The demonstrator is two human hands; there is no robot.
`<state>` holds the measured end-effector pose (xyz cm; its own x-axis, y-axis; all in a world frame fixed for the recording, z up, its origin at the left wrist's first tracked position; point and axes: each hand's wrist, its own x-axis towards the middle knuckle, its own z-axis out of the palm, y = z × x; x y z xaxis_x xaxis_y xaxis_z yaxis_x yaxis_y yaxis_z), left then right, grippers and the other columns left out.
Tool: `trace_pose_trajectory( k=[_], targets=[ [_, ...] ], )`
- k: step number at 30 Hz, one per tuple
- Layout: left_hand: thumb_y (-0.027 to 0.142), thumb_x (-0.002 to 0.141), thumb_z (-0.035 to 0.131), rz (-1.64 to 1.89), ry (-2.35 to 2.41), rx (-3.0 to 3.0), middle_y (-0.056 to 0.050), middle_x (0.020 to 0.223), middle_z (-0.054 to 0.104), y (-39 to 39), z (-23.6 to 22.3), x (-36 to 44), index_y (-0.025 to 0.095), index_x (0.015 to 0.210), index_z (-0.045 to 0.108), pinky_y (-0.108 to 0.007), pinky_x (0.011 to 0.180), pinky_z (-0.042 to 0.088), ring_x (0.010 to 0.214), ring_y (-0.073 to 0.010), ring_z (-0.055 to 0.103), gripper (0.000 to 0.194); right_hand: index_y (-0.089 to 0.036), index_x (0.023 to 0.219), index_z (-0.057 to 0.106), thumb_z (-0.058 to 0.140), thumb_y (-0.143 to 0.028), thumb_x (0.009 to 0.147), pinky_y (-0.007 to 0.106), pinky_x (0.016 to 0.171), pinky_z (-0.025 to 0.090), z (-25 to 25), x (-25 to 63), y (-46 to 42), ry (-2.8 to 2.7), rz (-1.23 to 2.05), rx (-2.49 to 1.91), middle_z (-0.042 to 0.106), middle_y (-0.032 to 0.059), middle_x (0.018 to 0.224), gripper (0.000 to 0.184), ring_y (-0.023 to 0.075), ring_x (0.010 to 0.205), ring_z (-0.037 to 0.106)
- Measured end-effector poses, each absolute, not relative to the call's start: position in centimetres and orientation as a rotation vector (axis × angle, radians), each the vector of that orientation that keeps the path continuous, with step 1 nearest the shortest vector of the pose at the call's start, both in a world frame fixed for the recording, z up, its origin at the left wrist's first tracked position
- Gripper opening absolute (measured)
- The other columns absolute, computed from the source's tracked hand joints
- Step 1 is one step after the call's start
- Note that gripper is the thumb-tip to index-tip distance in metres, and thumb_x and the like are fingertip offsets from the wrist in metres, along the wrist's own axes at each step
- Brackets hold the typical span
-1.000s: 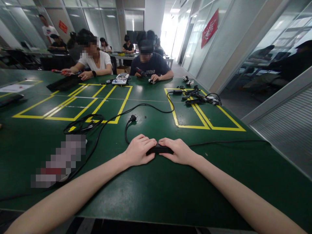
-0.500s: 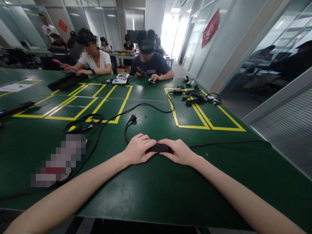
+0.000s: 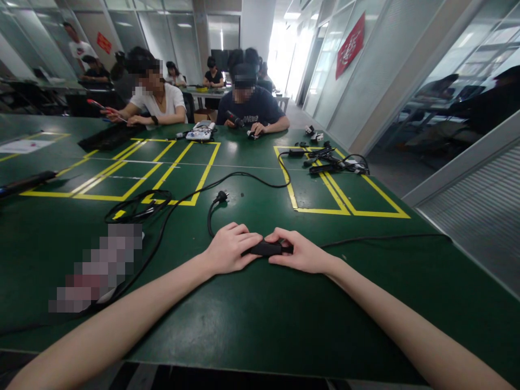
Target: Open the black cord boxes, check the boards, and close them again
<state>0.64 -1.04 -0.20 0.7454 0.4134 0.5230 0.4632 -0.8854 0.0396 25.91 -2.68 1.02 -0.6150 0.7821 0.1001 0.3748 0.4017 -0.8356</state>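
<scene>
A black power adapter [image 3: 265,248] lies level between my two hands, just over or on the green table. My left hand [image 3: 229,249] is closed around its left end, fingers over the top and thumb on the near side. At the other end, the curled fingers and thumb of my right hand [image 3: 303,252] grip the narrow black end where the cord joins. Beyond my left hand a black mains plug [image 3: 221,197] rests with its pins pointing right, its short cord running back toward that hand. From my right hand a thin black cable [image 3: 385,237] stretches to the table's right edge.
A coiled black cable [image 3: 138,206] and a blurred-out item [image 3: 99,268] lie at the left. Several black adapters and cables [image 3: 329,160] are heaped at the far right. Yellow tape [image 3: 323,211] marks the green table [image 3: 227,325]. Two people [image 3: 244,108] sit across.
My right hand has slid slightly right along the adapter, uncovering more of its right end. My left hand has stayed in nearly the same place.
</scene>
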Motion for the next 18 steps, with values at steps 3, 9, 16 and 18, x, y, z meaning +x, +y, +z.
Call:
trace_pose_trajectory(
  k=[3,9,16,18],
  targets=[
    [0.044,0.105,0.054,-0.858,-0.719,-2.812,-0.009,0.109,0.079,-1.0,-0.1,0.7,0.018,0.121,0.068,-0.035,0.076,0.051,0.089,-0.0214,0.069,0.034,-0.020,0.099,0.060,0.077,-0.042,0.084,0.026,0.067,0.053,1.0,26.0,-2.4,-2.056,1.263,-0.995,0.071,0.0038,0.106,0.032,0.0147,0.078,0.064],
    [0.025,0.098,0.064,-1.178,-0.559,-2.600,-0.013,0.136,0.071,-1.2,0.9,0.4,0.020,0.142,0.055,-0.045,0.109,0.049,0.129,-0.0251,0.063,0.045,-0.024,0.090,0.054,0.084,-0.054,0.072,0.022,0.049,0.039,2.2,29.2,-0.3,-1.632,1.325,-1.051,0.070,0.0002,0.091,0.047,0.0097,0.057,0.052],
    [0.019,0.099,0.056,-1.041,-0.508,-2.837,-0.009,0.129,0.074,-1.3,0.5,0.5,0.021,0.136,0.061,-0.042,0.109,0.053,0.126,-0.0216,0.066,0.038,-0.026,0.081,0.030,0.067,-0.047,0.079,0.023,0.045,0.017,5.5,37.1,2.2,-1.088,0.840,-1.087,0.072,-0.0001,0.092,0.043,0.0046,0.041,0.017],
    [0.019,0.099,0.053,-0.980,-0.538,-2.905,-0.009,0.124,0.076,-1.1,0.2,0.5,0.021,0.133,0.064,-0.043,0.106,0.055,0.122,-0.0217,0.068,0.036,-0.027,0.082,0.027,0.061,-0.042,0.082,0.024,0.045,0.018,5.8,39.6,2.7,-0.954,0.625,-1.145,0.071,0.0017,0.094,0.038,0.0051,0.041,0.019]
  ],
)
